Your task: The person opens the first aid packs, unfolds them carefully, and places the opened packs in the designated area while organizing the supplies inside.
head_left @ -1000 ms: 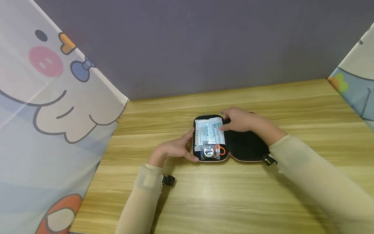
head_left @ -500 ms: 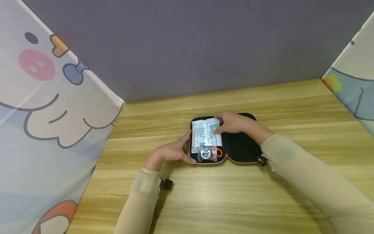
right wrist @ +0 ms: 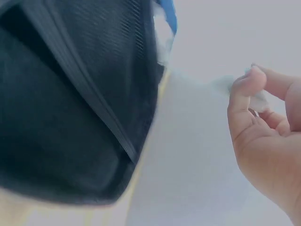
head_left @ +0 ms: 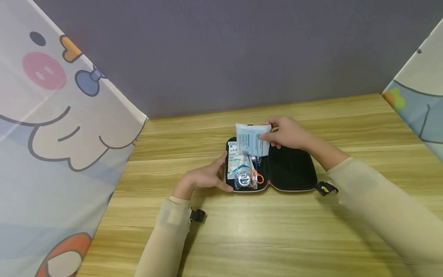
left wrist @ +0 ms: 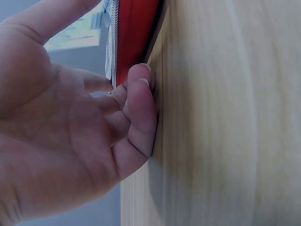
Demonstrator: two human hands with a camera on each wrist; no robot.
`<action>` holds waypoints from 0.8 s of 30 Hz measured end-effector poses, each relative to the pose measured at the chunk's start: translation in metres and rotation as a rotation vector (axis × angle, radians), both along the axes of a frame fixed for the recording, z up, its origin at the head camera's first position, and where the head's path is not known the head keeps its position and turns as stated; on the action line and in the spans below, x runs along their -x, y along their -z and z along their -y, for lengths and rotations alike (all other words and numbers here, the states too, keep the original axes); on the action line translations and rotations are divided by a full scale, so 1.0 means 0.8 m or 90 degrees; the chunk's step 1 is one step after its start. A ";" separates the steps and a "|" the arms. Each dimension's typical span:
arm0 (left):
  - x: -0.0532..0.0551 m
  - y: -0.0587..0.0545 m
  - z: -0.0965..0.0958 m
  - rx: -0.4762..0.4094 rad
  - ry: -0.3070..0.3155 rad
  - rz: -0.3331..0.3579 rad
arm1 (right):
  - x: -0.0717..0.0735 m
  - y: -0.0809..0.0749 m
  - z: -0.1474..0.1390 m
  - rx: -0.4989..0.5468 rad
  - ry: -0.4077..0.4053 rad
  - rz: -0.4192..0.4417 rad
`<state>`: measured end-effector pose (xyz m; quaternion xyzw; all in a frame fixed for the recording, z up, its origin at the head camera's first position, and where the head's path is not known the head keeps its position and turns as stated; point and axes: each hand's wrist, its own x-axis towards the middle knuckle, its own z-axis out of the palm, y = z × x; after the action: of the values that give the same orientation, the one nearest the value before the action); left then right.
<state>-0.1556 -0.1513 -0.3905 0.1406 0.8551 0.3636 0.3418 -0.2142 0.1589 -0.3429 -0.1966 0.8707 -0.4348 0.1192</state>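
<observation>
A case (head_left: 293, 169) lies open on the table; the left wrist view shows its red outer side (left wrist: 136, 33) and zipper. Its left half holds a white packet with teal print (head_left: 235, 154), orange-handled scissors (head_left: 260, 178) and a white roll in clear wrap (head_left: 244, 178). My left hand (head_left: 205, 176) rests against the case's left side, thumb by the near corner and index finger along the edge. Above the case's far edge, my right hand (head_left: 285, 132) pinches another white printed packet (head_left: 248, 139) by its right side. The right wrist view shows those fingertips together, the packet blurred.
The case's right half has a black mesh pocket (right wrist: 103, 47). Wood-grain table (head_left: 249, 231) surrounds the case. A grey panel (head_left: 235, 57) stands behind it, with cartoon-printed cloths (head_left: 69, 127) at left and right.
My right hand has taken hold of the upper packet and lifted it up and away from the case, uncovering the packet and scissors beneath. My left hand has stayed at the case's left edge.
</observation>
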 end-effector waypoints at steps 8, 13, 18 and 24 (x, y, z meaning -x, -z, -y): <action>0.002 0.003 -0.001 -0.012 -0.001 -0.006 | -0.012 -0.025 -0.047 0.011 0.098 -0.027; 0.002 0.005 -0.004 -0.014 0.001 -0.006 | -0.023 -0.021 -0.087 -0.054 0.101 -0.098; 0.003 0.004 -0.006 -0.017 0.006 -0.013 | -0.040 -0.005 -0.126 -0.053 0.091 -0.145; 0.005 0.005 -0.006 0.000 0.026 -0.045 | -0.056 0.014 -0.162 -0.135 0.085 -0.192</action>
<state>-0.1594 -0.1468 -0.3947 0.1707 0.8636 0.3512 0.3189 -0.1693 0.2883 -0.3542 -0.1877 0.9308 -0.3130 -0.0218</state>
